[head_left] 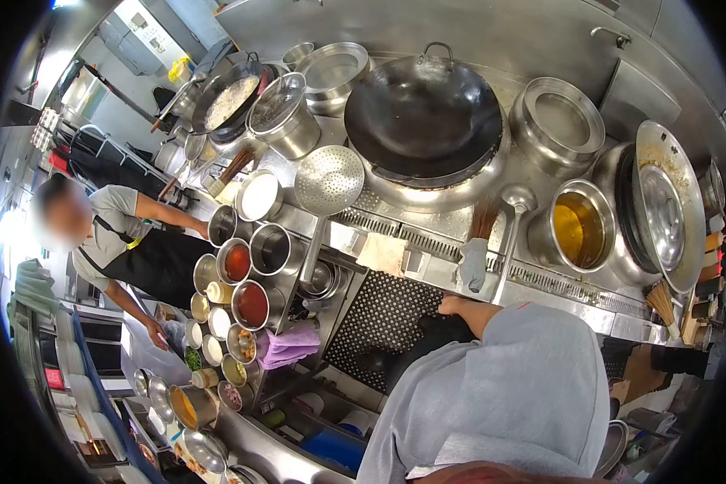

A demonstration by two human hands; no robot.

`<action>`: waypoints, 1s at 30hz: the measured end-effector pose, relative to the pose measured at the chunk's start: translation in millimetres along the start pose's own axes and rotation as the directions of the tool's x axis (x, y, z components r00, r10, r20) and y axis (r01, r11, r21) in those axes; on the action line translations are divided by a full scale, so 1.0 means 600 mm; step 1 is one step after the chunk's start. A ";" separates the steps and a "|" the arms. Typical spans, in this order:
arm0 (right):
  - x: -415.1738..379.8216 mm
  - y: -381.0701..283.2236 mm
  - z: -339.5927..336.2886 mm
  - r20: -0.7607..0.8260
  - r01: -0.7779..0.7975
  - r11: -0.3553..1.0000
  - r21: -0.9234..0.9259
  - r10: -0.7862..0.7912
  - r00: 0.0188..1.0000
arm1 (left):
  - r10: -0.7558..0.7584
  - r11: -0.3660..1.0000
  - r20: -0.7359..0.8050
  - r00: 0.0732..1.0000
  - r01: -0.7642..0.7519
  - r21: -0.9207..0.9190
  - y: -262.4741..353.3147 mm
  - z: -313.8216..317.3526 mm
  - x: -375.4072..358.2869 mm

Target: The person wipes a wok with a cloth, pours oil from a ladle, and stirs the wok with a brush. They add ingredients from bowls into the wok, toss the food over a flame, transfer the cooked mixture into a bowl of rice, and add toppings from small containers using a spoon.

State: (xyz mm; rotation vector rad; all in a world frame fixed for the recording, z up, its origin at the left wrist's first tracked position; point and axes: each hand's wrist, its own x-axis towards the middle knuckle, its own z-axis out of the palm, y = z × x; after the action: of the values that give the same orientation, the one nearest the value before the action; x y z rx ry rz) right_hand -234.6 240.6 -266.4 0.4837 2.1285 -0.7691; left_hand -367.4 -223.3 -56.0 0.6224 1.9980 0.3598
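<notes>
My right hand is low at the front edge of the stove counter, below a bamboo brush whose handle end is wrapped in grey cloth. Its fingers are small and partly hidden, so I cannot see whether they grip anything. My left hand does not show. Near the right hand, a ladle rests with its long handle across the counter edge. Farther left, a folded beige cloth lies on the edge. Behind it, a large black wok sits on its burner with nothing in it.
A perforated skimmer lies left of the wok. A pot of yellow oil stands right. Several sauce pots, one with red sauce, fill the left shelf beside a purple cloth. A co-worker stands far left, one hand at a pot.
</notes>
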 end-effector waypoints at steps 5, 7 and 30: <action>-0.080 -0.033 -0.044 -0.092 -0.070 0.996 0.060 0.076 0.993 | 0.036 0.995 0.028 0.999 -0.039 0.095 -0.005 -0.050 0.041; -0.112 -0.048 -0.068 -0.055 -0.056 0.996 0.068 0.060 0.997 | 0.047 0.990 0.044 0.998 -0.052 0.132 -0.013 -0.065 0.053; -0.116 -0.035 -0.091 -0.032 0.017 0.977 0.211 -0.011 0.999 | -0.510 0.632 -0.170 0.843 0.233 -0.739 0.045 0.490 -0.127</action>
State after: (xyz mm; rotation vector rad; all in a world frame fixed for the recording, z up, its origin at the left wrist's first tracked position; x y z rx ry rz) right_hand -235.0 256.2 -176.6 0.5960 2.0905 -1.0081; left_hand -72.0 -246.0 -129.0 -0.3934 2.0569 0.9661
